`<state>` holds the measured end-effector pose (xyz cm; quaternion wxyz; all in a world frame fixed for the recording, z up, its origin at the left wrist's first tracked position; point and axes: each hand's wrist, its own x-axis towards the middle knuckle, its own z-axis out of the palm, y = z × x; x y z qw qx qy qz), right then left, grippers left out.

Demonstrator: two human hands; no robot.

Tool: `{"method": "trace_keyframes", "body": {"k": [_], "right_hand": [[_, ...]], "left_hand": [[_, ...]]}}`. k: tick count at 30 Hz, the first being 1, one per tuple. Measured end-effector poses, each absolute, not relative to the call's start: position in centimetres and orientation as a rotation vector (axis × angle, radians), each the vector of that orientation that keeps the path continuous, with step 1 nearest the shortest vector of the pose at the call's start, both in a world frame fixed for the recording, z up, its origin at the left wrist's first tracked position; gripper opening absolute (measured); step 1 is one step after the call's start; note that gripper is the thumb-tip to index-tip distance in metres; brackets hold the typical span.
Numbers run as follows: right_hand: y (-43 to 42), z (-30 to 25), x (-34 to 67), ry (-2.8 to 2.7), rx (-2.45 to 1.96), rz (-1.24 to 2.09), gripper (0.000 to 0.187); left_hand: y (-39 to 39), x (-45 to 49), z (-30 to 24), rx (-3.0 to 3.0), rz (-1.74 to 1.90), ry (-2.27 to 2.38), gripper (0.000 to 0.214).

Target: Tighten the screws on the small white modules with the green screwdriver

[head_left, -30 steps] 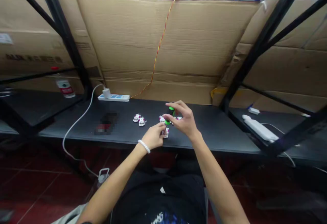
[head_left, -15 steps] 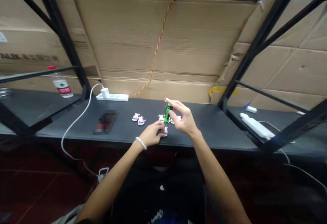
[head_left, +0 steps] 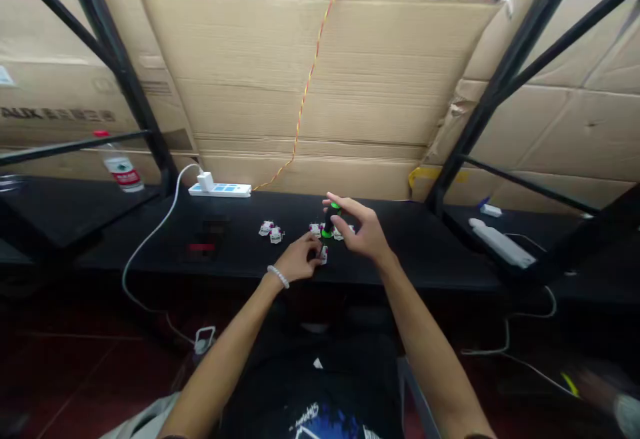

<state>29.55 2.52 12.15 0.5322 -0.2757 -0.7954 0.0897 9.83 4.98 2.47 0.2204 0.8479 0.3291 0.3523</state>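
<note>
My right hand (head_left: 364,229) is closed round the handle of a green and black screwdriver (head_left: 330,220), which stands almost upright with its tip down. Below it, my left hand (head_left: 300,257) pinches a small white and magenta part (head_left: 324,255) against the dark table; the fingers cover some of it. Just behind the hands lie several more such white and magenta parts (head_left: 315,229), partly hidden by the screwdriver and my right hand. A pair of the same parts (head_left: 271,231) rests farther left.
A white power strip (head_left: 220,190) with a plugged-in charger sits at the back of the black table (head_left: 400,252). A blurred dark object (head_left: 205,242) lies at left. A water bottle (head_left: 123,167) stands beyond the left post. Cardboard (head_left: 380,92) walls the back.
The screwdriver's handle has turned, showing more black than green at its side. Both hands stay nearly in place. A blurred hand and a yellow item have appeared at lower right.
</note>
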Motion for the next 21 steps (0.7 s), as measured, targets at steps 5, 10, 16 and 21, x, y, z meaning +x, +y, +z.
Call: {"method": "trace_keyframes", "body": {"k": [5, 10, 16, 21], "right_hand": [[2.6, 12.2, 29.7, -1.872, -0.734, 0.103, 0.037], [2.3, 12.1, 30.1, -1.924, -0.655, 0.215, 0.046], [2.2, 12.1, 30.1, -1.887, -0.681, 0.193, 0.043], [2.2, 12.1, 29.8, -1.870, -0.686, 0.166, 0.038]], "left_hand": [[4.8, 10.2, 2.1, 2.344, 1.037, 0.932, 0.016], [4.8, 10.2, 2.2, 2.355, 1.003, 0.927, 0.015], [4.3, 10.4, 2.1, 2.337, 1.036, 1.021, 0.017], [3.9, 10.6, 2.0, 2.320, 1.043, 1.068, 0.018]]}}
